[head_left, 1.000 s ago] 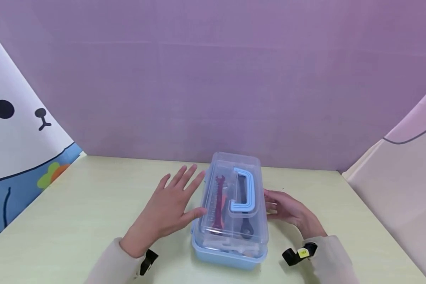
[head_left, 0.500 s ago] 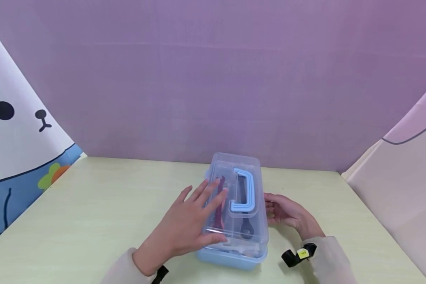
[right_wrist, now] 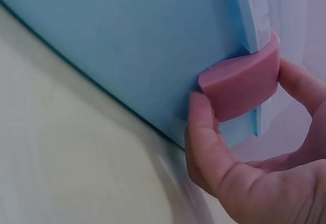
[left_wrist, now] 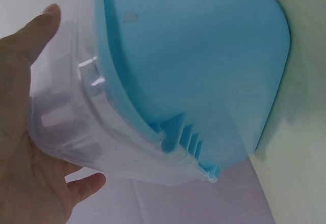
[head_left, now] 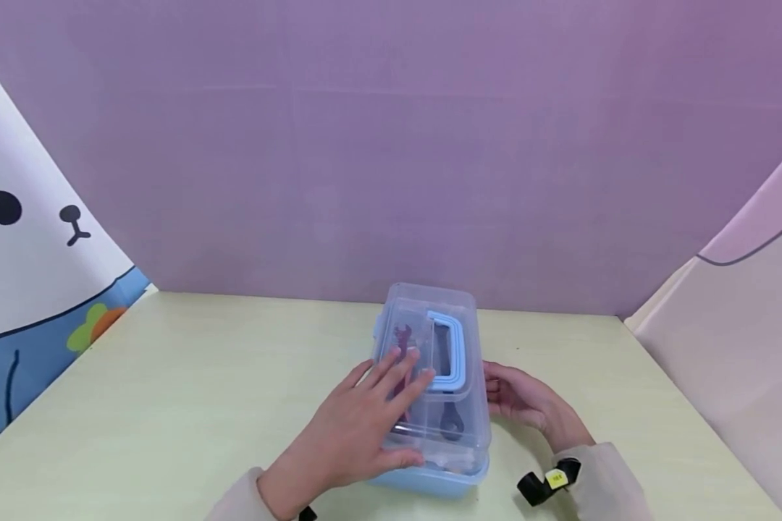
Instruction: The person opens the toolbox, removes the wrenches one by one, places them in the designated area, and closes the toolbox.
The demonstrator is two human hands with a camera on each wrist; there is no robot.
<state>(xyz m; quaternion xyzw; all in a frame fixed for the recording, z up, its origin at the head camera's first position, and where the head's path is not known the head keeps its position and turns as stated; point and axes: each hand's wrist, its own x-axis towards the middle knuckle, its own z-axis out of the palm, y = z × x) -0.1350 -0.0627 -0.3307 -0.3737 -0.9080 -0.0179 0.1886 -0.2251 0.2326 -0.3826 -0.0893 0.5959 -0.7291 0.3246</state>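
Observation:
A toolbox [head_left: 439, 295] with a clear lid and light blue base [left_wrist: 204, 56] stands lengthwise on the table. My left hand [head_left: 347, 438] lies over the left part of the lid, fingers spread and fairly straight. At the box's right side my right hand [head_left: 526, 400] pinches a pink latch [right_wrist: 243, 85] between thumb and fingers. The latch sits where lid and base meet. A blue handle [head_left: 458, 354] lies folded down on the lid. Through the plastic show a dark red wrench [head_left: 402, 336], partly hidden by my left fingers, and a dark tool [head_left: 452, 422].
The pale table [head_left: 202, 391] extends to both sides of the box. A purple backdrop [head_left: 391, 159] rises close behind the box's far end. Printed cloth panels [head_left: 39, 275] flank the table left and right.
My left hand has come in from the left, beside the box, onto the lid and now covers part of the wrench. The right hand stays at the box's right side.

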